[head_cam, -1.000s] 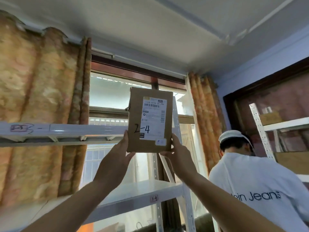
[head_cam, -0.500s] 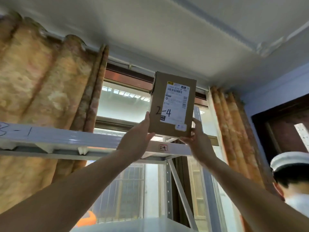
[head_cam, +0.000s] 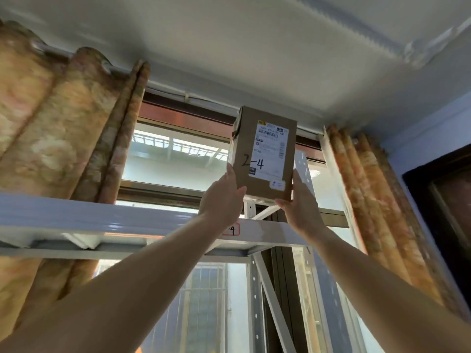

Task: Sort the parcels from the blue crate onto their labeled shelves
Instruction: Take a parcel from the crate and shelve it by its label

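Note:
A brown cardboard parcel [head_cam: 244,146] with a white shipping label and "2-4" handwritten on it is held upright overhead. My left hand [head_cam: 221,200] grips its lower left side and my right hand [head_cam: 298,207] its lower right corner. The parcel's bottom edge hovers just above the back of the white top shelf [head_cam: 122,225]. A small red-framed tag [head_cam: 233,229] on the shelf's front edge shows a "4"; my left wrist covers the rest of it. The blue crate is out of view.
A white perforated upright post [head_cam: 254,289] with a diagonal brace carries the shelf's right end. Patterned orange curtains [head_cam: 63,128] hang on both sides of a bright window behind the rack. The ceiling is close above. A dark-framed opening [head_cam: 448,200] is at right.
My view has tilted further upward and both hands have raised the parcel from in front of the shelf edge to above the top shelf. The person in white at right has dropped out of view.

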